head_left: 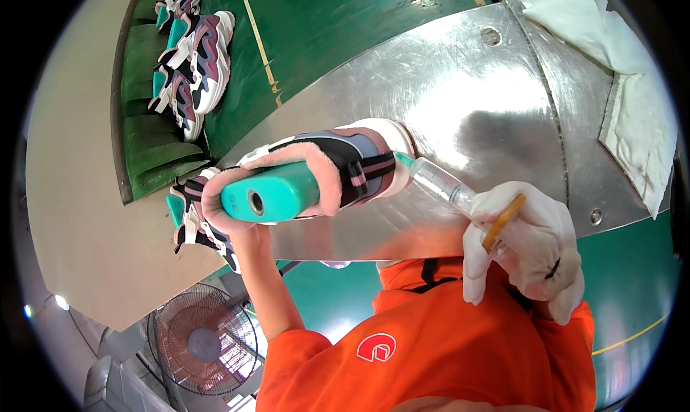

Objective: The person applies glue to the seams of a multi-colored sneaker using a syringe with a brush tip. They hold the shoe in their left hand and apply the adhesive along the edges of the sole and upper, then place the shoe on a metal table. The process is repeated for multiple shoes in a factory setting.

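"Pointing the syringe (443, 185) at the shoe (351, 158), why?"
"So its tip (405, 160) reaches the edge, I think. The right hand (528, 243) grips it."
"And the left hand (256, 234)?"
"Mostly hidden behind the shoe, over the worktop (460, 89); can't tell its grip."

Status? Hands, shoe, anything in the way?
Right hand gloved, gripping syringe. Left hand mostly hidden behind shoe, grip unclear. Syringe tip at sole edge, contact unclear. Another shoe close on left; no visible obstruction at tip.

Clear syringe (438, 181) in white-gloved right grip (528, 243); teal tip (405, 159) at pink-collared shoe (330, 175)
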Motion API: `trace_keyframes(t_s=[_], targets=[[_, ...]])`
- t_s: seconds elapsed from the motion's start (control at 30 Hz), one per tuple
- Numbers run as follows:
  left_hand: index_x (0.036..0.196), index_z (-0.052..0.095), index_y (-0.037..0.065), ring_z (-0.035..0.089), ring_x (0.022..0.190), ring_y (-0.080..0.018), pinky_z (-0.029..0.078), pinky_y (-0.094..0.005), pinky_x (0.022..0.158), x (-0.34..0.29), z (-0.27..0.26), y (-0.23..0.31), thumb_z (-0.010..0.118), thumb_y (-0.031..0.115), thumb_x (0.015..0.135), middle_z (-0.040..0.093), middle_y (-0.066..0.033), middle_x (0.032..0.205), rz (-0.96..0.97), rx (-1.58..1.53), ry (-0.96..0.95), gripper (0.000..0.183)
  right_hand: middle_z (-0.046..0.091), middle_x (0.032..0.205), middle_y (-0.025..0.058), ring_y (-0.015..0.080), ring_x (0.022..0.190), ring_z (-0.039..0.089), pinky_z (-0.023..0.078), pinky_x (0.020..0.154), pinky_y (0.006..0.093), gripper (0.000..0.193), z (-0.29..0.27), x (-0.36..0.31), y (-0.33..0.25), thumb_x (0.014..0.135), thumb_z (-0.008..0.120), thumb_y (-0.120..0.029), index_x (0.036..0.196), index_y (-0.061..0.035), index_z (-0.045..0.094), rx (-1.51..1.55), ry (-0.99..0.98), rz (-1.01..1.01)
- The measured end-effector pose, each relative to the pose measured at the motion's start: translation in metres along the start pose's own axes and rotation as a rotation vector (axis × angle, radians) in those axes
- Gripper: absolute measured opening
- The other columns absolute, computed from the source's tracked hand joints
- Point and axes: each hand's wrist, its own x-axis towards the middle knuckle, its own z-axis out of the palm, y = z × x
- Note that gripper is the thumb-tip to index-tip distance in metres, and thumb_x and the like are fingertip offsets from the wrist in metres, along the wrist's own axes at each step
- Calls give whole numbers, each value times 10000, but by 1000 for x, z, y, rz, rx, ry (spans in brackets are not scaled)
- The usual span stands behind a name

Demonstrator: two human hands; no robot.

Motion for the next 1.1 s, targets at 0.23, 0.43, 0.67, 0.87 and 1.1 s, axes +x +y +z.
trace_keyframes(t_s=[0.23,0.43,0.67,0.87,1.1], targets=[[1064,594,-29,681,884,-259,592,-372,773,-44,3,25,648,151,794,666,-165,1013,-256,-21,3,328,519,1070,239,284,825,584,547,690,351,990,-1,0,9,533,924,-188,1258,191,365,28,-49,-30],[1221,530,-20,667,994,-237,594,-381,808,-113,10,64,574,294,914,628,-143,1167,-542,38,-31,441,506,1115,241,277,886,580,554,738,354,1031,-2,1,16,533,931,-156,1296,198,335,38,-76,-59],[1329,454,-37,649,1067,-256,587,-404,827,-149,15,76,525,306,980,594,-150,1254,-685,-52,-24,494,488,1169,243,272,959,573,563,794,358,1065,-3,-2,20,532,934,-115,1333,202,308,43,-83,-71],[1338,434,-52,653,1056,-282,588,-424,845,-156,25,81,489,353,993,603,-169,1229,-682,-59,-19,535,509,1144,231,263,949,586,559,816,360,1038,1,-3,11,525,912,-82,1345,177,329,0,-43,11],[1346,410,-56,671,1018,-286,604,-394,815,-163,31,86,429,377,1021,604,-181,1225,-706,-84,-72,542,576,1022,171,226,862,620,540,838,355,970,12,-4,-1,545,874,-44,1367,104,379,-48,73,137]])
